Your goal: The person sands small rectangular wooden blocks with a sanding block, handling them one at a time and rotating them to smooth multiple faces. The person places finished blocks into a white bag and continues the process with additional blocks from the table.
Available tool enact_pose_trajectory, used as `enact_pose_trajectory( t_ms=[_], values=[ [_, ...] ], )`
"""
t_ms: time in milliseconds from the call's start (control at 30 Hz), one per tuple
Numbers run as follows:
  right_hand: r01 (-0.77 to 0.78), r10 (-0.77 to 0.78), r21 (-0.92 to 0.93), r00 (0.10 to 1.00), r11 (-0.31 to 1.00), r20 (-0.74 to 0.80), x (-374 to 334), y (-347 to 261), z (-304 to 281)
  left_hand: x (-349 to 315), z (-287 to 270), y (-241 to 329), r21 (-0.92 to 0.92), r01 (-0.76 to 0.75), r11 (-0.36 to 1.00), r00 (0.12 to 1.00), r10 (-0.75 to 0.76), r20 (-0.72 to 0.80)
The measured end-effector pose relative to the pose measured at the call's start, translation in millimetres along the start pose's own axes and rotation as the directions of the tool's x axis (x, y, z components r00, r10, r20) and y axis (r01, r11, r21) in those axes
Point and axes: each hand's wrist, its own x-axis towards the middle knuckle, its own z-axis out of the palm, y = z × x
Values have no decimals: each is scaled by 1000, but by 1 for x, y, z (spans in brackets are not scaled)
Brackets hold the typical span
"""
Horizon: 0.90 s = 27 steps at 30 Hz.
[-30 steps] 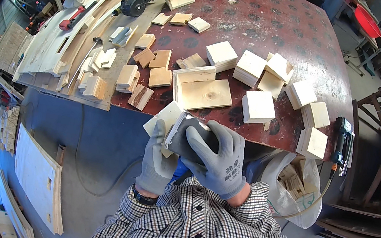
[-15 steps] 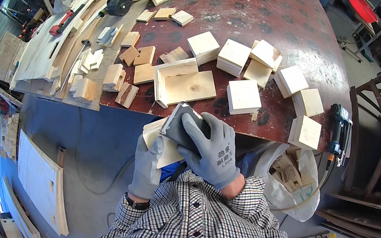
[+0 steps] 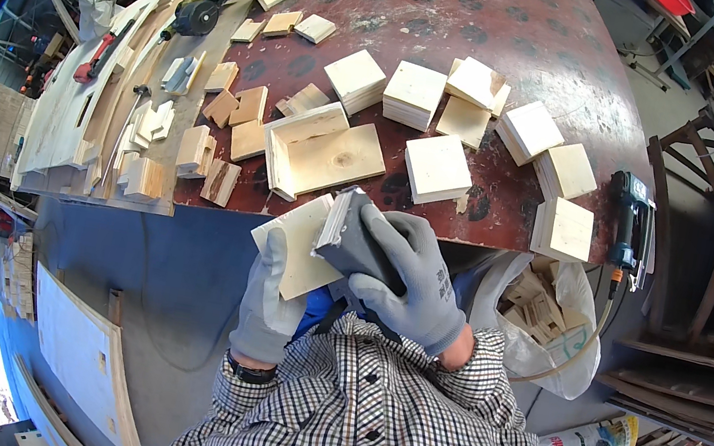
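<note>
In front of my chest my left hand (image 3: 270, 303), in a grey work glove, grips a thin square wooden board (image 3: 298, 234) by its near left edge. My right hand (image 3: 422, 286), gloved the same way, is wrapped round a dark grey sanding block (image 3: 355, 246). The block is tilted and lies against or just over the board's right side; whether they touch is hard to tell. Just beyond them, an open wooden box frame (image 3: 339, 161) rests on the table's near edge, and a stack of square boards (image 3: 437, 172) sits right of it.
On the dark red table (image 3: 518, 52) lie several more board stacks and small wood blocks. A black nail gun (image 3: 627, 221) with a hose stands at its right edge. A white sack of offcuts (image 3: 576, 354) hangs below. Plywood strips and a red tool (image 3: 99, 57) are at left.
My right hand has shifted right and slightly down with the sanding block, uncovering more of the board. The board now lies flatter toward view. The whole view has shifted slightly.
</note>
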Motion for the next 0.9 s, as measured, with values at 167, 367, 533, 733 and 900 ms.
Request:
enact_pose_trajectory(
  t_ms=[167,367,533,733,900],
  values=[
    [-205,173,-238,973,949,-149,-9,20,-10,-7,3,8,-48,41,998,992,-47,-121],
    [31,-34,-92,999,995,-31,9,-11,-10,0,-6,3,296,-15,955,1000,21,-17],
    [-85,85,46,996,995,-7,5,12,14,-7,-3,8,-354,84,931,994,-101,-30],
    [-98,116,164,988,982,-104,3,6,7,-7,-22,3,-139,-27,990,997,16,-79],
    [99,-126,222,986,970,110,20,-15,19,-7,-26,18,-361,109,926,992,-125,-20]
  ],
)
